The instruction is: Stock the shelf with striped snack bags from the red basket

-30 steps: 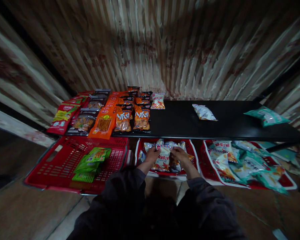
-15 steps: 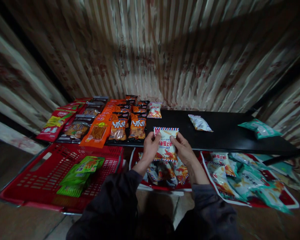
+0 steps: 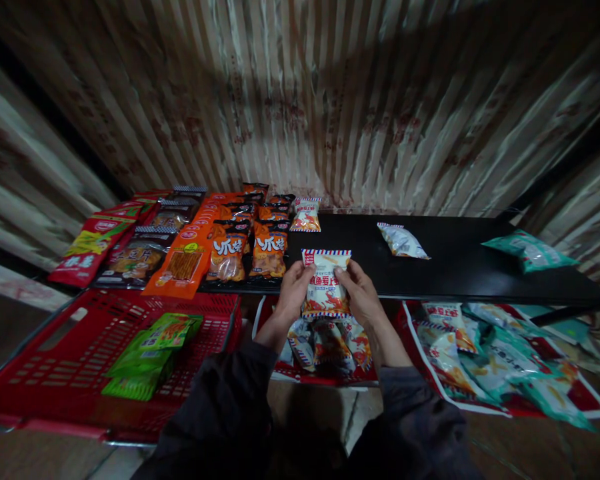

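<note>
Both hands hold one white crinkly snack packet with a red-and-blue striped top edge and red print [image 3: 326, 285] upright in the air, just over the near edge of the black tabletop [image 3: 455, 267]. The left hand [image 3: 294, 288] has its grip clamped on the packet's left edge and the right hand [image 3: 361, 293] has its grip clamped on the right edge, thumbs on the front face. A second ago the same two hands were down in the red tray of matching white packets [image 3: 330, 347] that stands on the floor below the tabletop's near edge, closing on this packet; half a second ago it was already lifted clear, and since then it has stayed at about the same height, with the hands barely shifted. Along the left end of the tabletop lie rows of flat orange, red and dark snack packets [image 3: 220, 243], unchanged. A single white packet [image 3: 306, 215] lies at the far edge beside them, a pale clear-wrapped packet [image 3: 401, 241] lies toward the middle, and a green packet [image 3: 529, 250] lies at the right end. On the floor to the left stands a red plastic basket [image 3: 70, 347] with green packets [image 3: 150, 350] in it; to the right lies another red tray of green and white packets [image 3: 490, 353].
</note>
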Demonstrator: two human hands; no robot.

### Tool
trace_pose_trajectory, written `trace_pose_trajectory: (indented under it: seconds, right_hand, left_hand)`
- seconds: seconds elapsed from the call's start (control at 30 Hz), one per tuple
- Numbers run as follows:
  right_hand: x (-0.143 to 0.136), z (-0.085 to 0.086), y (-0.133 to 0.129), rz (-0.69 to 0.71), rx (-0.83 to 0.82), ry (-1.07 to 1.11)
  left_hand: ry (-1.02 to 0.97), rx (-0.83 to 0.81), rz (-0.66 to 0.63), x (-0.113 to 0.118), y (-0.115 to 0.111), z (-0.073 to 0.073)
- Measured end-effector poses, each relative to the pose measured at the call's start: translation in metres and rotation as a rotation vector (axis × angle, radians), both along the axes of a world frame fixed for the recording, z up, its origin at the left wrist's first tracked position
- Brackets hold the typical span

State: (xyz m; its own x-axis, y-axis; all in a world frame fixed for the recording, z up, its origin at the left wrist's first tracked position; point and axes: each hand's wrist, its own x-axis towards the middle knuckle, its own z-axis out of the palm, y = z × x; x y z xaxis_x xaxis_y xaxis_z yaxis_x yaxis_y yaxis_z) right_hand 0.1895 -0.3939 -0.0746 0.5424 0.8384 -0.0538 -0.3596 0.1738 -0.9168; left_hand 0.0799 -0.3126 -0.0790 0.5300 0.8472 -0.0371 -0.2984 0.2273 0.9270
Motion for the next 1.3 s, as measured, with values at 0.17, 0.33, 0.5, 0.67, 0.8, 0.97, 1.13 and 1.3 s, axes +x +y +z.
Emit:
trace_pose_trajectory:
  seconds: [0.17, 0.33, 0.5, 0.67, 0.8, 0.97, 1.13, 1.3]
  right_hand:
    - [0.002, -0.004, -0.006, 0.060, -0.088, -0.056]
    - [0.003, -0.005, -0.013, 0.050, -0.059, -0.101]
    - [0.003, -0.007, -0.014, 0.044, -0.029, -0.108]
    - [0.004, -0.009, -0.014, 0.079, -0.029, -0.107]
    - [0.009, -0.013, -0.012, -0.039, -0.006, -0.107]
    - [0.012, -0.015, -0.006, -0.187, -0.016, -0.070]
    - [0.014, -0.015, 0.002, -0.315, -0.018, 0.013]
    - [0.018, -0.012, 0.004, -0.418, 0.015, 0.081]
  left_hand:
    - [0.002, 0.022, 0.092, -0.001, 0.003, -0.003]
    - [0.001, 0.080, 0.027, -0.003, 0.000, 0.008]
    - [0.004, 0.117, 0.079, -0.007, 0.003, 0.014]
    - [0.004, 0.087, 0.134, -0.006, 0.007, 0.011]
    - [0.004, 0.070, 0.098, -0.003, 0.006, 0.010]
    - [0.013, 0.056, 0.059, -0.001, 0.003, 0.009]
    - [0.083, 0.034, -0.014, -0.006, 0.003, 0.010]
    - [0.096, 0.020, -0.202, -0.010, 0.005, 0.007]
